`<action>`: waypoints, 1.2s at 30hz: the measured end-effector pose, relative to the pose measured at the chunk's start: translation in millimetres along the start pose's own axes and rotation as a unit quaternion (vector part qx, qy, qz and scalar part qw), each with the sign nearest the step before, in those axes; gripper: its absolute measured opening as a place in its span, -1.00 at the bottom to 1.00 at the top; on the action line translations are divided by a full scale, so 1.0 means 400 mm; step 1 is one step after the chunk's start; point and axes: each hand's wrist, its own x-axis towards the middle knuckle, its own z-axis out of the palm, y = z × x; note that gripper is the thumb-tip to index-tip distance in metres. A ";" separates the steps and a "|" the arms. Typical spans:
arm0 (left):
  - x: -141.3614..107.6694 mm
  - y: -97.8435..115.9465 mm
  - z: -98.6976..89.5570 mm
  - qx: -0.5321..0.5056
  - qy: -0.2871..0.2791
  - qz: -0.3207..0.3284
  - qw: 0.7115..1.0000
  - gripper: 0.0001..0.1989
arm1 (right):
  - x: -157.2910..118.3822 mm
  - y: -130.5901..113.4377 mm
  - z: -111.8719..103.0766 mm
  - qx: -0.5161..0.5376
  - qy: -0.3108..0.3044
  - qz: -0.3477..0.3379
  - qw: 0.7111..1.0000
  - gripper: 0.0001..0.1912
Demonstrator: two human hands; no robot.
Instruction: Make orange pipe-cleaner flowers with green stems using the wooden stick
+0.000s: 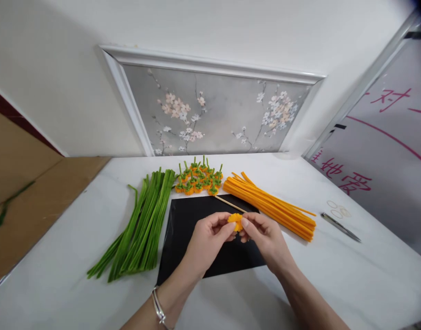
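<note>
Between my two hands, above a black mat, is a small orange scalloped piece. My left hand pinches its left side with thumb and fingers. On its right side, the thumb and fingers of my right hand are closed. A thin wooden stick lies across the mat's top edge, its lower end by my hands. Behind the mat stands a cluster of small orange pieces with green stems. Green fuzzy stems lie in a bundle left of the mat, orange fuzzy stems to the right.
Tweezers and several clear rings lie at the right of the white table. Brown cardboard is at the left. A wall with a framed floral panel rises behind, and a whiteboard stands at the right.
</note>
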 end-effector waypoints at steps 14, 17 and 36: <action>-0.003 0.000 -0.002 -0.038 0.028 -0.034 0.998 -0.71 | -0.001 0.008 0.009 0.120 -0.005 0.067 0.990 -0.59; -0.004 0.008 -0.005 -0.056 0.015 -0.049 0.997 -0.70 | -0.001 0.003 0.002 0.059 -0.011 0.042 0.997 -0.56; 0.004 -0.018 -0.005 0.017 0.016 0.062 0.998 -0.79 | 0.009 0.010 0.025 0.022 0.019 0.017 0.999 -0.57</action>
